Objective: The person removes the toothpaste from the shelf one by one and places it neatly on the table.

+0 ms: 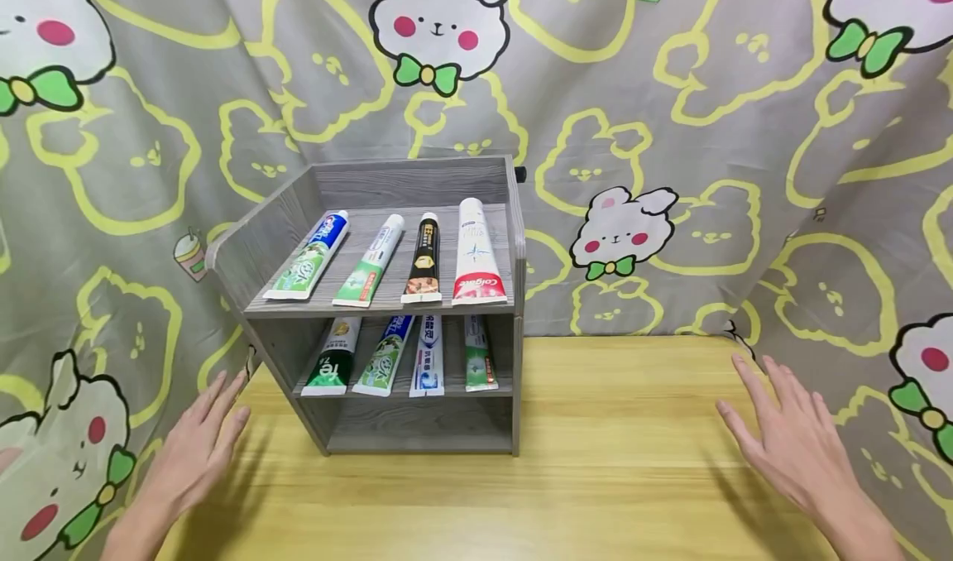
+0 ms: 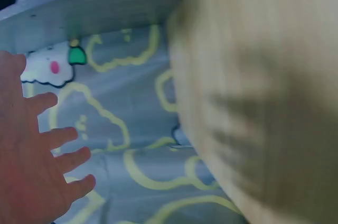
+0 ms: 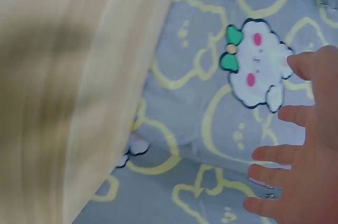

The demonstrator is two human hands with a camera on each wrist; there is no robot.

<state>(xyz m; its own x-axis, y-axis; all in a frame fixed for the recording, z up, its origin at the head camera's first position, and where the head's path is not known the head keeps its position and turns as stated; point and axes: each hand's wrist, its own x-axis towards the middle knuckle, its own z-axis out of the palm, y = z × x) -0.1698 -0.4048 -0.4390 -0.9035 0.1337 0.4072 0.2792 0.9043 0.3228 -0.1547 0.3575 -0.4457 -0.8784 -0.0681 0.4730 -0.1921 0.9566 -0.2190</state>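
Observation:
My left hand [image 1: 195, 447] hovers over the table's left side, fingers spread and holding nothing, just left of a grey wooden shelf [image 1: 417, 430]. My right hand [image 1: 795, 438] is over the table's right side, also empty with fingers apart. On the shelf's top board lie a blue-green toothpaste tube [image 1: 311, 255], a white-green tube [image 1: 370, 261], a black tube [image 1: 423, 259] and a white-red Colgate tube [image 1: 477, 253]. The middle board carries a dark green tube [image 1: 332, 357], another blue-green tube [image 1: 385, 356], a white-blue tube [image 1: 428, 357] and a smaller white-green tube [image 1: 479, 354].
The light wooden table [image 1: 618, 429] runs under the shelf and both hands. Behind and at both sides hangs a grey curtain [image 1: 551, 147] with cartoon rabbits and yellow outlines. A small black knob [image 1: 520, 174] sticks out at the shelf's upper right.

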